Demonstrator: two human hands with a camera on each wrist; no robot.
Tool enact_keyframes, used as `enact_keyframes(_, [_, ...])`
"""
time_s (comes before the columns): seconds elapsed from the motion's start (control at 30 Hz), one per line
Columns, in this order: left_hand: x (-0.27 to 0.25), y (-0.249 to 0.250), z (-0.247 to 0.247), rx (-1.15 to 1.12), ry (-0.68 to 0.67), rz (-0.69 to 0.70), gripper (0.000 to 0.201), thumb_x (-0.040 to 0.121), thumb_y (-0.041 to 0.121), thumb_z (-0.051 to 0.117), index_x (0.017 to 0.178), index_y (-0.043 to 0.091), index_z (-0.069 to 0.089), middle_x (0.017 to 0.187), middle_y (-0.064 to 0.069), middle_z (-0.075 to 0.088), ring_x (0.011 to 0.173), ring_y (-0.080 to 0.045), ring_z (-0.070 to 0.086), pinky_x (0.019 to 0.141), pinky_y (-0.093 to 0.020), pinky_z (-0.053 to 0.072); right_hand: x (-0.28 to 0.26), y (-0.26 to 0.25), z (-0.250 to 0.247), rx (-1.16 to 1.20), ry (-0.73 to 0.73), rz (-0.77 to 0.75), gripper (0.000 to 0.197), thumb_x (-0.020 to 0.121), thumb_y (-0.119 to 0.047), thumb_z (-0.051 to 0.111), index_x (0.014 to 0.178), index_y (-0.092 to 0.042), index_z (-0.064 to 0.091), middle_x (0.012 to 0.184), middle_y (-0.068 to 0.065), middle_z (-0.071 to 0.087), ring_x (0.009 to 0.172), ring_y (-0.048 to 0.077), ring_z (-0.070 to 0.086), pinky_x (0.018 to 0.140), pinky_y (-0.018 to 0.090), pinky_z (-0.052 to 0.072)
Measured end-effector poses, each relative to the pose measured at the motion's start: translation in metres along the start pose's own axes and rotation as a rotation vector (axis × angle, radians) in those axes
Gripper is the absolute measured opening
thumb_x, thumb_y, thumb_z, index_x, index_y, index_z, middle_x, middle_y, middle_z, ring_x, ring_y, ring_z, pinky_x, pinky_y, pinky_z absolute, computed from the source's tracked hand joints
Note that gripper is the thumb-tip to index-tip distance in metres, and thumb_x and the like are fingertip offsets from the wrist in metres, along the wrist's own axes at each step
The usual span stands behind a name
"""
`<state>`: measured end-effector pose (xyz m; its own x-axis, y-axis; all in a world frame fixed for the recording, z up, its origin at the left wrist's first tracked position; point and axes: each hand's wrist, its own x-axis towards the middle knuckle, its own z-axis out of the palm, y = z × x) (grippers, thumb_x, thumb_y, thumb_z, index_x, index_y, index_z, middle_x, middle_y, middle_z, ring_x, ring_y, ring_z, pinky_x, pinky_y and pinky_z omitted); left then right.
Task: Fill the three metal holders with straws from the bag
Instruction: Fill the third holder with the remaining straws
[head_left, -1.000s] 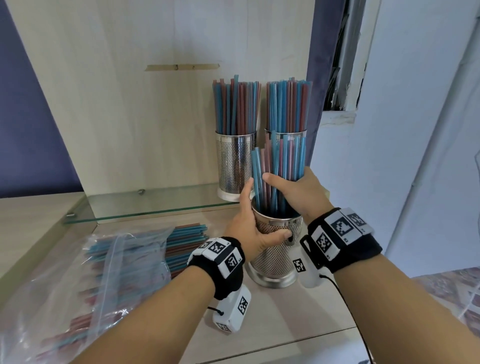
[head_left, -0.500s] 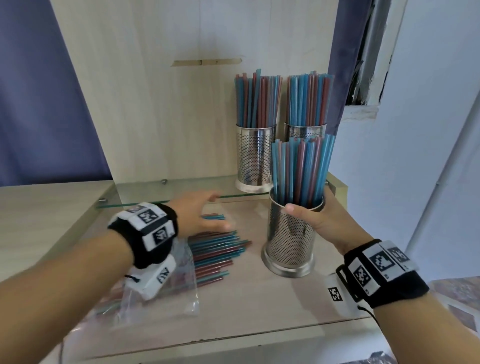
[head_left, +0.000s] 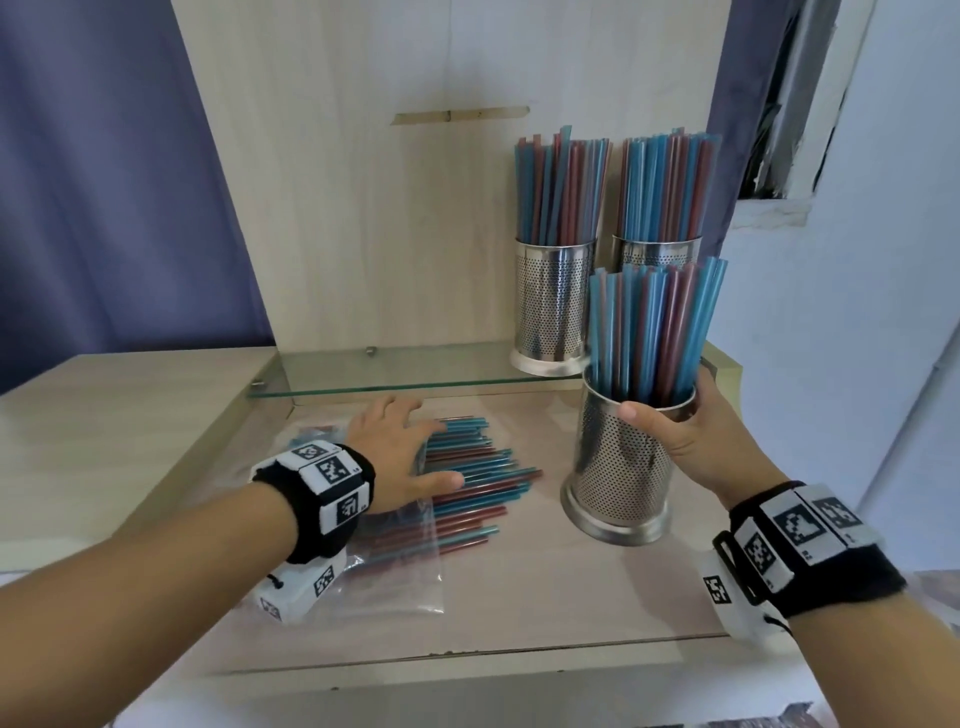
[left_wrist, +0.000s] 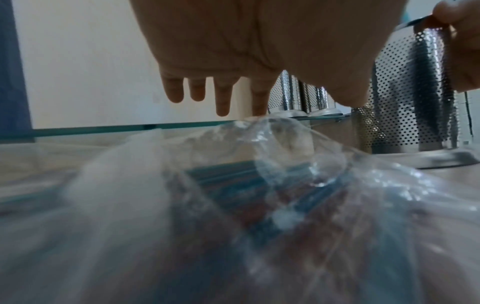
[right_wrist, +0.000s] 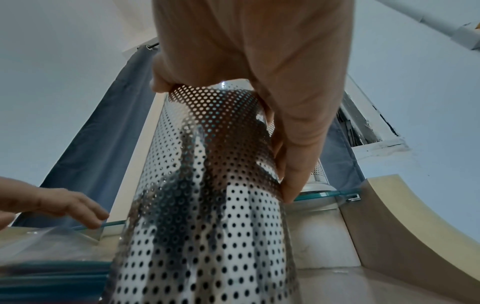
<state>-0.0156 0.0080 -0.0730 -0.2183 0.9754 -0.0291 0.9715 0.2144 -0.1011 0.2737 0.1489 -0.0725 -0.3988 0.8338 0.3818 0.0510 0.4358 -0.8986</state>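
Straws (head_left: 652, 332) in blue and red are seen standing upright in the near metal holder (head_left: 618, 467), which is gripped near its rim by the right hand (head_left: 691, 431); the thumb is pressed against the front of the perforated wall and the fingers are curled round the far side. From the right wrist view the same holder (right_wrist: 207, 185) is seen wrapped by the palm and fingers, its base resting on the tabletop (head_left: 519, 597).

Beyond that hand, two further holders are set side by side on a glass shelf (head_left: 389, 371): the left rear holder (head_left: 553, 301) and the right rear holder (head_left: 657, 249), both packed with upright straws.

To the left of the held holder, the left hand (head_left: 400, 452) is spread flat, fingers straight and apart, over loose straws (head_left: 478, 478) lying in a fan on the tabletop. Nothing is gripped by it. Whether the palm actually touches the straws cannot be told. Under and behind its wrist a clear plastic bag (head_left: 400, 566) is laid, with more straws inside; in the left wrist view the bag (left_wrist: 259, 205) is blurred and fills the lower frame beneath the extended fingers (left_wrist: 223, 98).

A blue curtain (head_left: 104, 182) hangs beyond the left hand.
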Motion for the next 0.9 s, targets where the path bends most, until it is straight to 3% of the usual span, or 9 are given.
enact_keyframes(0.07, [0.01, 0.011, 0.001, 0.082, -0.046, 0.002, 0.081, 0.079, 0.081, 0.036, 0.144, 0.033, 0.039, 0.16, -0.005, 0.011, 0.146, -0.032, 0.003, 0.117, -0.049, 0.009, 0.001, 0.001, 0.0, 0.002, 0.003, 0.001, 0.087, 0.058, -0.044, 0.082, 0.135, -0.025, 0.045, 0.118, -0.015, 0.064, 0.108, -0.001, 0.062, 0.093, 0.023, 0.048])
enact_keyframes(0.13, [0.023, 0.018, 0.005, 0.166, -0.074, -0.012, 0.079, 0.081, 0.076, 0.045, 0.143, 0.027, 0.042, 0.16, -0.007, 0.007, 0.146, -0.034, -0.001, 0.117, -0.051, 0.005, 0.002, 0.002, 0.001, 0.005, 0.004, 0.005, 0.089, 0.059, -0.043, 0.083, 0.137, -0.022, 0.044, 0.12, -0.013, 0.064, 0.108, 0.0, 0.063, 0.094, 0.025, 0.049])
enact_keyframes(0.2, [0.036, 0.017, 0.011, 0.202, -0.105, -0.066, 0.093, 0.074, 0.081, 0.048, 0.145, 0.022, 0.037, 0.161, -0.009, 0.001, 0.147, -0.038, -0.004, 0.118, -0.055, 0.003, 0.003, 0.004, 0.0, 0.011, 0.008, 0.01, 0.091, 0.059, -0.043, 0.084, 0.137, -0.021, 0.044, 0.12, -0.012, 0.065, 0.107, -0.001, 0.064, 0.093, 0.024, 0.05])
enact_keyframes(0.3, [0.049, 0.009, 0.019, 0.136, -0.153, -0.124, 0.105, 0.064, 0.09, 0.047, 0.147, 0.026, 0.035, 0.162, -0.008, 0.001, 0.147, -0.039, -0.004, 0.118, -0.057, 0.007, 0.002, 0.004, 0.001, 0.021, 0.008, 0.011, 0.089, 0.06, -0.041, 0.084, 0.136, -0.021, 0.044, 0.119, -0.012, 0.066, 0.105, -0.003, 0.064, 0.087, 0.018, 0.051])
enact_keyframes(0.43, [0.054, 0.004, 0.019, -0.019, -0.132, -0.13, 0.08, 0.068, 0.081, 0.058, 0.134, 0.035, 0.053, 0.16, -0.001, 0.015, 0.146, -0.033, 0.003, 0.117, -0.054, 0.014, 0.003, 0.006, 0.0, 0.026, 0.021, 0.013, 0.088, 0.061, -0.039, 0.085, 0.137, -0.022, 0.044, 0.12, -0.009, 0.067, 0.106, 0.0, 0.065, 0.091, 0.022, 0.051])
enact_keyframes(0.53, [0.055, 0.006, 0.017, -0.022, -0.096, -0.13, 0.061, 0.075, 0.071, 0.061, 0.123, 0.033, 0.062, 0.156, 0.002, 0.025, 0.144, -0.032, 0.01, 0.115, -0.05, 0.019, 0.003, 0.006, 0.0, 0.026, 0.019, 0.018, 0.091, 0.059, -0.043, 0.085, 0.138, -0.022, 0.044, 0.12, -0.011, 0.066, 0.107, 0.001, 0.065, 0.094, 0.026, 0.05])
enact_keyframes(0.7, [0.06, 0.007, 0.024, 0.014, -0.151, -0.101, 0.055, 0.078, 0.065, 0.059, 0.11, 0.021, 0.067, 0.154, 0.002, 0.029, 0.142, -0.034, 0.013, 0.113, -0.052, 0.02, 0.002, 0.004, 0.0, 0.014, 0.016, 0.026, 0.092, 0.057, -0.048, 0.084, 0.136, -0.027, 0.044, 0.119, -0.014, 0.065, 0.108, 0.001, 0.063, 0.096, 0.029, 0.05])
enact_keyframes(0.83, [0.059, 0.011, 0.022, 0.053, -0.136, -0.056, 0.05, 0.085, 0.059, 0.055, 0.113, 0.019, 0.066, 0.156, 0.001, 0.025, 0.143, -0.034, 0.01, 0.115, -0.051, 0.017, 0.003, 0.007, -0.001, 0.019, 0.018, 0.031, 0.093, 0.056, -0.05, 0.086, 0.136, -0.028, 0.044, 0.12, -0.012, 0.066, 0.11, 0.004, 0.064, 0.101, 0.038, 0.05])
enact_keyframes(0.9, [0.054, 0.013, 0.016, 0.031, -0.081, -0.024, 0.047, 0.087, 0.056, 0.054, 0.116, 0.019, 0.064, 0.157, 0.002, 0.023, 0.145, -0.032, 0.007, 0.116, -0.049, 0.013, 0.004, 0.008, -0.001, 0.017, 0.017, 0.033, 0.1, 0.051, -0.06, 0.087, 0.135, -0.028, 0.044, 0.119, -0.012, 0.067, 0.11, 0.004, 0.064, 0.102, 0.04, 0.05])
